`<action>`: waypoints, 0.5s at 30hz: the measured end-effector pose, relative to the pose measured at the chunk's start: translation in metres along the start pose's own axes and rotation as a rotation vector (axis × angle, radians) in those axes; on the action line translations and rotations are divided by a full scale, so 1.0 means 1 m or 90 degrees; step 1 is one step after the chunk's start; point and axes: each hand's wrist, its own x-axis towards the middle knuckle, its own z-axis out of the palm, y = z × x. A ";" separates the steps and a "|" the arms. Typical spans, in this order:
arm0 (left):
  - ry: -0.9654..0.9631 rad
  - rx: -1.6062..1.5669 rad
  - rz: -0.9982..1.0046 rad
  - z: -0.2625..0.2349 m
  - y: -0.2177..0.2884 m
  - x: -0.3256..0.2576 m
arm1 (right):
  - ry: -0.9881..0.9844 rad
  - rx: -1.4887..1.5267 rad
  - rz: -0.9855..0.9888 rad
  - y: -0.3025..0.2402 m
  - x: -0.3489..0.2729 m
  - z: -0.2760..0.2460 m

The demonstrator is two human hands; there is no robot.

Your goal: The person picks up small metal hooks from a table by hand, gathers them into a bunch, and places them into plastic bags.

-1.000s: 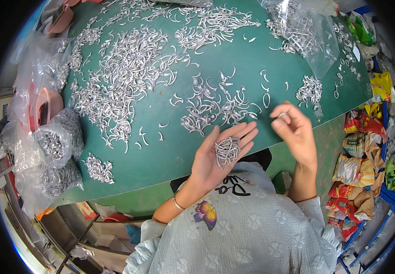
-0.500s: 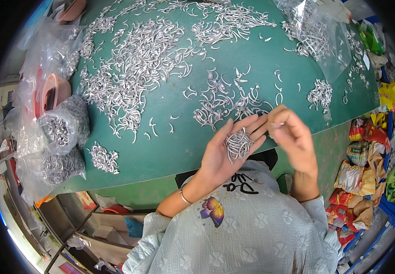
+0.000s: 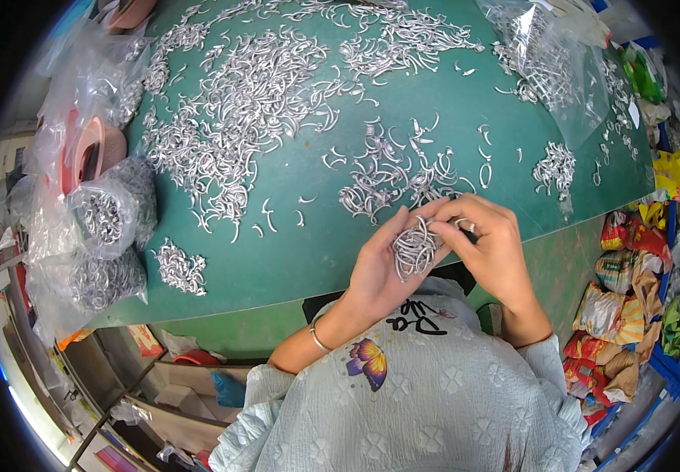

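Note:
My left hand (image 3: 375, 263) is palm up, cupped around a heap of silver metal rings (image 3: 416, 250). Over its fingertips my right hand (image 3: 485, 240) is closed in a pinch at the heap's right side. A small curved metal ring (image 3: 466, 226) shows among the right fingers, partly hidden by them. Just beyond both hands, a loose cluster of curved silver metal pieces (image 3: 375, 173) lies on the green table (image 3: 301, 267). A closed-looking ring (image 3: 485, 175) lies to the right of that cluster.
A wide spread of similar pieces (image 3: 230, 118) covers the table's far left. A smaller pile (image 3: 180, 267) lies near the left front edge, another (image 3: 554, 167) to the right. Filled clear bags (image 3: 108, 216) line the left side; an open plastic bag (image 3: 545, 67) sits far right.
My right hand has come down and left to the rings in the left palm, its fingers drawing together there. My left hand stays nearly in place. The view has shifted slightly.

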 end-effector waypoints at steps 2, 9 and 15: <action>-0.022 0.010 0.002 -0.002 0.001 -0.001 | 0.009 0.109 -0.003 0.005 -0.001 -0.004; -0.050 -0.008 0.008 0.002 0.001 0.002 | -0.176 0.940 0.161 0.015 0.004 -0.023; 0.029 0.019 -0.006 0.003 0.001 -0.001 | -0.012 0.155 0.047 0.002 0.001 0.008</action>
